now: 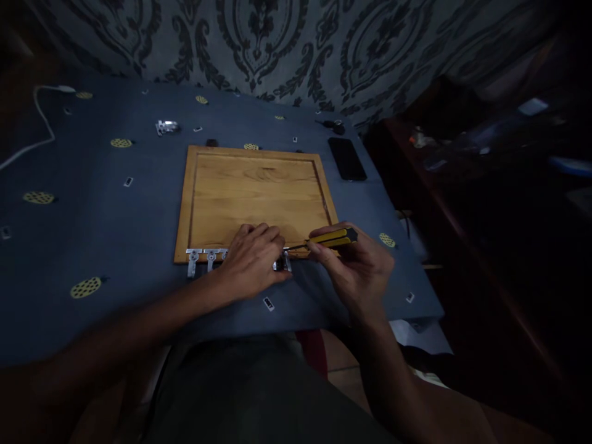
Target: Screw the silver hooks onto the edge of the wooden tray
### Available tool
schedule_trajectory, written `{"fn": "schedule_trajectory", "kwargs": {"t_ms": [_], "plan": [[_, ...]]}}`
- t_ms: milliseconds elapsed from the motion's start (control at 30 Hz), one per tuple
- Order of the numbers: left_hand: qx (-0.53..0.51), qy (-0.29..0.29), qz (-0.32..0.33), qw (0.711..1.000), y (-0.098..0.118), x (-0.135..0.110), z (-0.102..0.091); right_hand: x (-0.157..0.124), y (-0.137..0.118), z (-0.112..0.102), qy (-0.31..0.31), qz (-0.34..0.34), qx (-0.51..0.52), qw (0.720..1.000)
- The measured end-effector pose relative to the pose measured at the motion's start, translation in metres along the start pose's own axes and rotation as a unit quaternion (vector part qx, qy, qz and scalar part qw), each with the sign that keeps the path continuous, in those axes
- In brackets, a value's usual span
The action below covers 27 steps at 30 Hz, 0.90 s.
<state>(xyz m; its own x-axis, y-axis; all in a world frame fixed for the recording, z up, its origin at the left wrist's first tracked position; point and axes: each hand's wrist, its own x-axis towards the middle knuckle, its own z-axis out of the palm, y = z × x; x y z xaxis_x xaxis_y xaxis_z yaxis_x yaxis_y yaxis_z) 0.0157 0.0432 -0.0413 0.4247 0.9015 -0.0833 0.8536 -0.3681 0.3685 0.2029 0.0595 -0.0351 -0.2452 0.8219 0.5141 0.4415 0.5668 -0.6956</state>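
A framed wooden panel (259,197) lies flat on the cloth-covered table. Several metal cabinet hinges, one of them a hinge (193,262) at the left corner, line its near edge. My left hand (252,259) presses down over that edge, fingers curled, holding the rightmost hinge (287,264), most of which it covers. In my right hand (365,265) is a yellow-and-black screwdriver (330,238), gripped by the handle and held nearly level. Its shaft points left toward the held hinge; whether the tip touches a screw is hidden by my left fingers.
Behind the panel, a loose hinge (167,127) lies at the back left. A black phone (346,159) and a small dark object (333,126) are at right. A white cable (46,117) crosses the far left. Patterned wall (259,43) borders the back; dark furniture (462,228) stands right.
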Motion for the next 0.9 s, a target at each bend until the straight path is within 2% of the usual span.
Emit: {"fn": "schedule_trajectory", "kwargs": {"t_ms": [133,333,400,500,567,767,900], "plan": [[0.003,0.011,0.004,1.0,0.0,0.0,0.001,0.0,0.001,0.001,0.013,-0.002,-0.015,1.0],[-0.001,-0.008,-0.004,1.0,0.001,-0.001,-0.001,-0.001,0.001,0.003,0.013,0.005,-0.005,1.0],[-0.006,-0.008,-0.002,1.0,0.001,-0.001,-0.001,-0.003,-0.002,0.003,0.046,0.011,0.014,0.999],[-0.012,-0.015,0.0,1.0,0.001,-0.001,-0.003,-0.006,-0.007,0.001,0.134,0.014,0.04,0.99],[-0.012,-0.022,-0.003,1.0,0.001,-0.001,-0.004,-0.007,-0.008,-0.001,0.156,0.014,0.046,0.987],[-0.002,-0.001,0.005,1.0,0.0,0.0,-0.001,-0.014,0.005,0.0,0.085,0.024,0.015,0.996],[-0.002,0.002,0.004,1.0,0.0,0.0,0.001,-0.017,0.011,0.005,0.076,0.029,0.015,0.997]]}}
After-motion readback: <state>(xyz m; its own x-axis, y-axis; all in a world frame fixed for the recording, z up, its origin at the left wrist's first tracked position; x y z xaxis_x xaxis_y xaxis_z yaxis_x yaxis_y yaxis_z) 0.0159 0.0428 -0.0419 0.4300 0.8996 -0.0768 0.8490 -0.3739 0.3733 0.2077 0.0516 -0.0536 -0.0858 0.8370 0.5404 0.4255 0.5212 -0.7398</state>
